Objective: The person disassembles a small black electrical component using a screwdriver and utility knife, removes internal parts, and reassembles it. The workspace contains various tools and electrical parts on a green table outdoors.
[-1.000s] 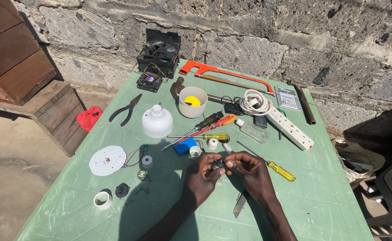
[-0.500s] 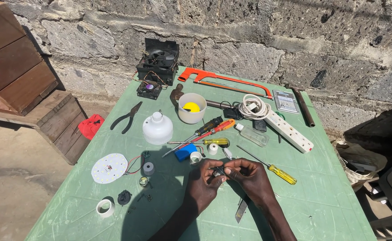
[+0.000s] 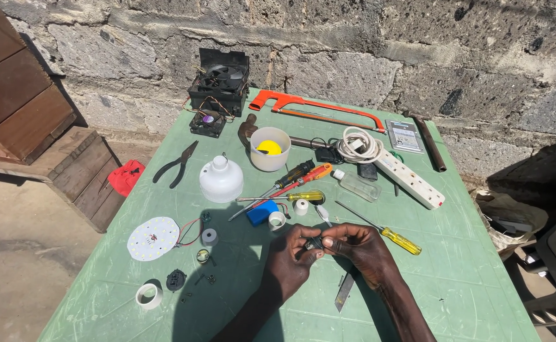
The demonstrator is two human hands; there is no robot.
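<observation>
Right now both hands meet low over the green plastic counter [image 3: 455, 266], and pinched between them is a small dark part [image 3: 316, 242], too small to identify. The left hand [image 3: 293, 259] grips it from below with thumb and fingers closed around it; the right hand [image 3: 360, 246] closes its fingertips on the other end, so the piece sits exactly where the two hands touch, just above the counter.

Judging by what lies around, a lamp is already apart: just left of the hands sit loose bits, a small grey cylinder [image 3: 209, 237], a black round piece [image 3: 176, 279], a few tiny screws [image 3: 209, 277], a roll of white tape [image 3: 147, 295], and a round white disc of light-emitting dots [image 3: 153, 239] with red and black wires. So the stripping-down looks done, while the small part in hand is not yet joined to anything. Under the right wrist lies a slim metal blade [image 3: 344, 292].

Moving up, a yellow-handled screwdriver [image 3: 392, 236] lies just beyond the right hand, then a blue block [image 3: 262, 212] and more screwdrivers, among them an orange-handled one [image 3: 306, 176]. Further out stand a white bulb dome [image 3: 221, 180], black pliers [image 3: 175, 164], a cream cup holding something yellow [image 3: 269, 149] and a white power strip with coiled cable [image 3: 407, 180]. At the far edge rest an orange hacksaw [image 3: 316, 107] and black cooling fans [image 3: 221, 82], against the rough stone wall [image 3: 354, 44].
</observation>
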